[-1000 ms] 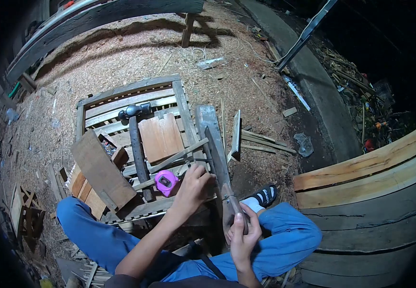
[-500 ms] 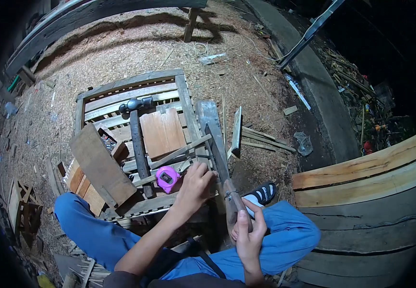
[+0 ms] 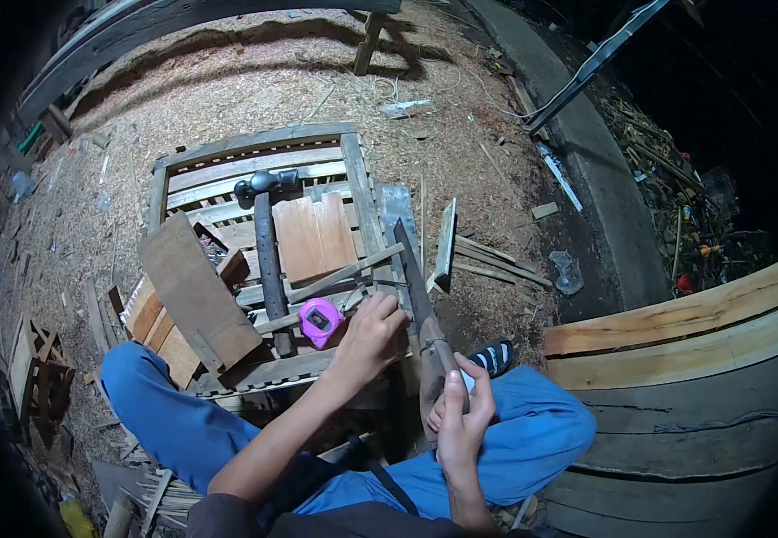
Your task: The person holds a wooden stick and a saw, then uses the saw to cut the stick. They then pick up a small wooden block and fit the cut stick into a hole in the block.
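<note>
My right hand is wrapped round the wooden handle of a machete, its long dark blade pointing away from me beside the slatted wooden crate. Close to the left of the blade, my left hand has its fingers curled together; what they hold is hidden. A pink tape measure lies just left of that hand. Beyond it a thin wooden strip crosses the crate towards the blade. A ball-peen hammer and a square piece of wood rest on the slats.
A brown board leans over the crate's left side. To the right stand a wooden bench of planks and a small upright board with loose sticks near it. Wood shavings cover the ground. My sandalled foot is beyond my right knee.
The view has shifted slightly, so the crate and tools appear a little further right. The machete has moved a little in my right hand's grip; my left hand stays close beside it.
</note>
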Demonstrator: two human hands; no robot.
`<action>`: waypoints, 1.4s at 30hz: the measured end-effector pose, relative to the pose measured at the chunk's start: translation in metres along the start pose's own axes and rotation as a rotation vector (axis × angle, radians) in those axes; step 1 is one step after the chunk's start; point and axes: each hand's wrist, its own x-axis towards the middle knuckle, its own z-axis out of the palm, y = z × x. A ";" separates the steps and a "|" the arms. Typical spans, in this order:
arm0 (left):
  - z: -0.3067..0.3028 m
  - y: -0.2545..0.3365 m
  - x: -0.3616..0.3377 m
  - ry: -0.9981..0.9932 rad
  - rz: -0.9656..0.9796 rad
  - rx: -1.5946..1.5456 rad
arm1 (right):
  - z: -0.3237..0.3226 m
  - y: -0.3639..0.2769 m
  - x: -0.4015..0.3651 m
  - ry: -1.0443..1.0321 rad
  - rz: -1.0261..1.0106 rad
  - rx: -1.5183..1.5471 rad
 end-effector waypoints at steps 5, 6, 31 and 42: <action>-0.001 -0.001 -0.001 -0.018 0.020 0.051 | -0.007 0.000 -0.004 0.016 0.002 0.011; -0.001 -0.001 -0.001 -0.029 0.017 0.057 | -0.003 0.000 -0.002 0.028 0.009 0.028; 0.005 0.002 -0.007 -0.004 0.004 0.117 | -0.019 0.004 -0.020 -0.005 -0.099 -0.114; 0.009 0.001 -0.007 0.018 0.016 0.103 | -0.020 0.012 -0.028 0.027 -0.053 -0.069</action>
